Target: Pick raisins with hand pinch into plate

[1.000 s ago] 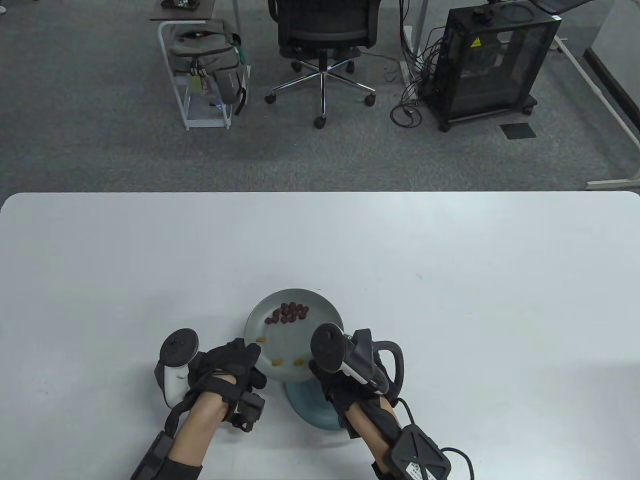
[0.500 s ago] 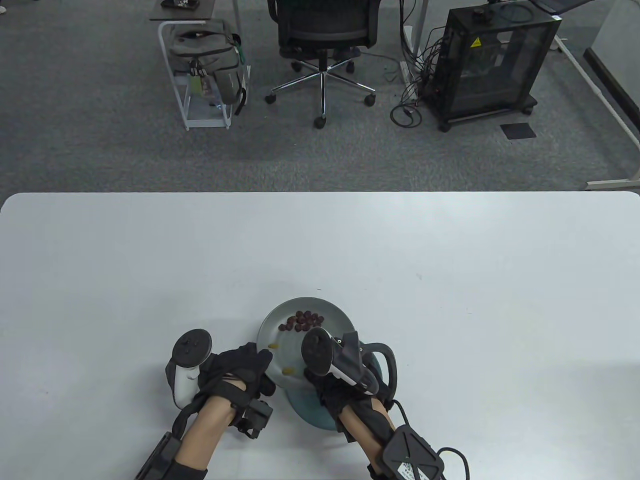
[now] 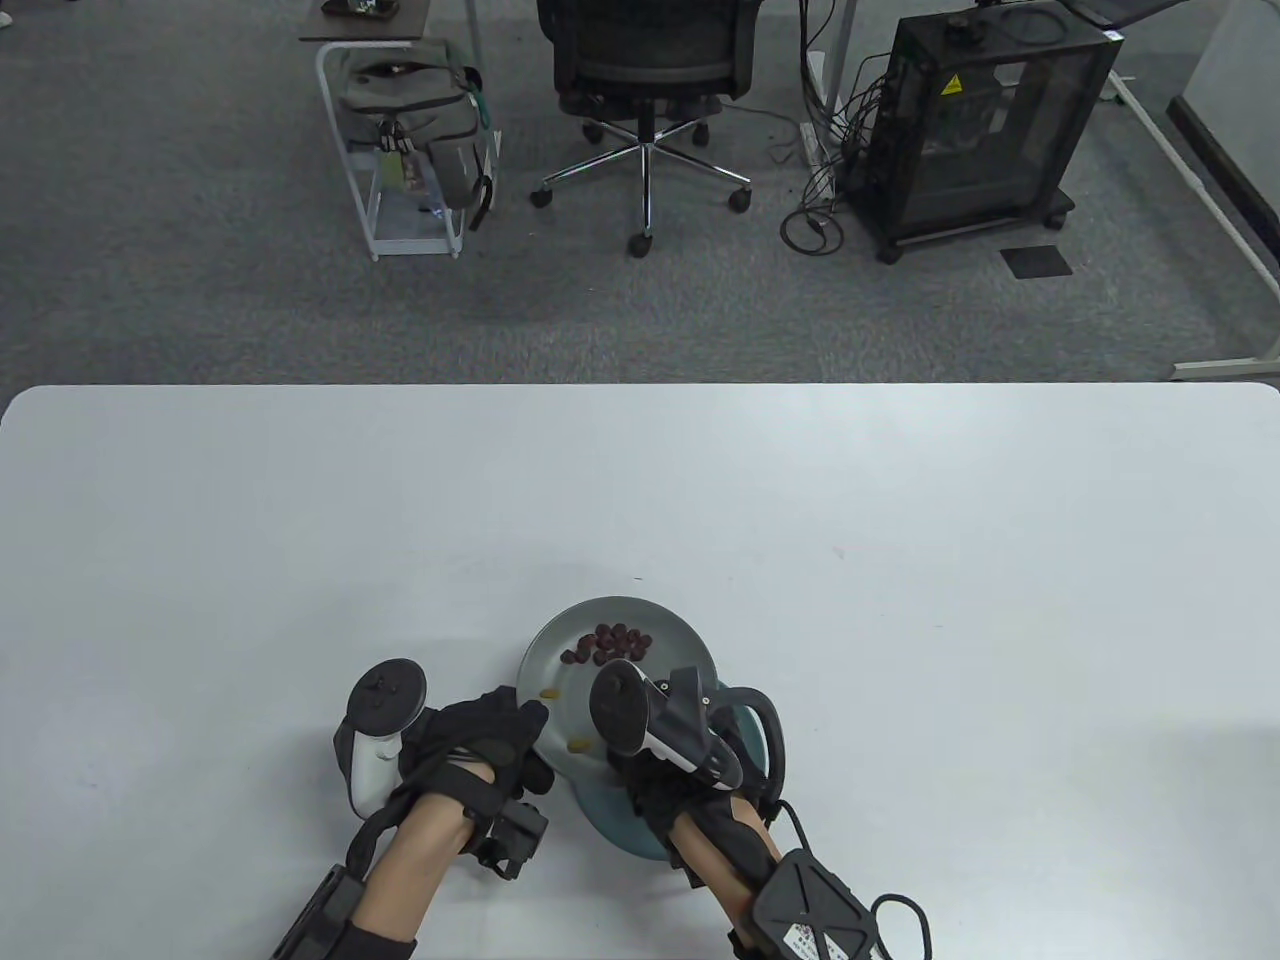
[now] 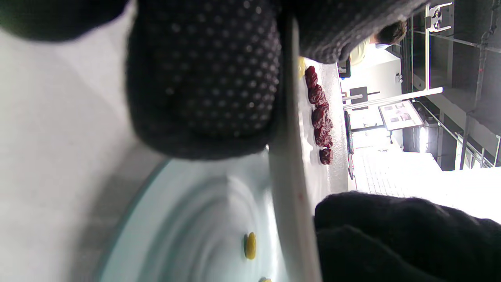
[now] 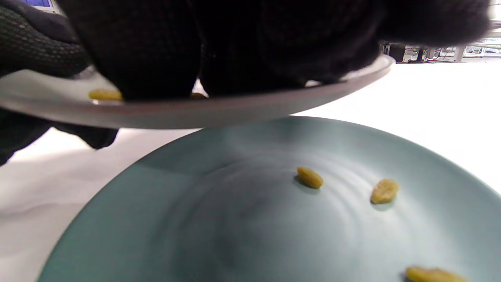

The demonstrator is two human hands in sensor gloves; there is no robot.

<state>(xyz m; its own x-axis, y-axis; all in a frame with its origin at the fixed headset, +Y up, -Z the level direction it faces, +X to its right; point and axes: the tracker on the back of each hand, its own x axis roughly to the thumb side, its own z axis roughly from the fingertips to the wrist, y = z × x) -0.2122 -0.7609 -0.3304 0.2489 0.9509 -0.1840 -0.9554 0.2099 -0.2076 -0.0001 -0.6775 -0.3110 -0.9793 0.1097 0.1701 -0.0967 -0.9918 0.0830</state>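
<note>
My left hand (image 3: 500, 735) grips the near left rim of a grey plate (image 3: 680, 640) and holds it above a teal plate (image 3: 610, 820) on the table. The grey plate carries a cluster of dark red raisins (image 3: 610, 645) and yellow raisins (image 3: 578, 744). My right hand (image 3: 622, 762) reaches over the grey plate's near edge; its fingers (image 5: 156, 51) come down on the plate beside a yellow raisin (image 5: 103, 94). What they pinch is hidden. The teal plate (image 5: 235, 219) holds three yellow raisins (image 5: 309, 177). The left wrist view shows the grey plate (image 4: 289, 156) edge-on between my fingers (image 4: 203, 78).
The white table (image 3: 900, 500) stretches wide around the plates. An office chair (image 3: 645, 70), a cart with a bag (image 3: 410, 130) and a black cabinet (image 3: 985, 120) stand on the floor beyond the far edge.
My left hand has carried the grey plate to the right, over the teal plate. My right hand has moved left over the grey plate's near part and now covers one yellow raisin.
</note>
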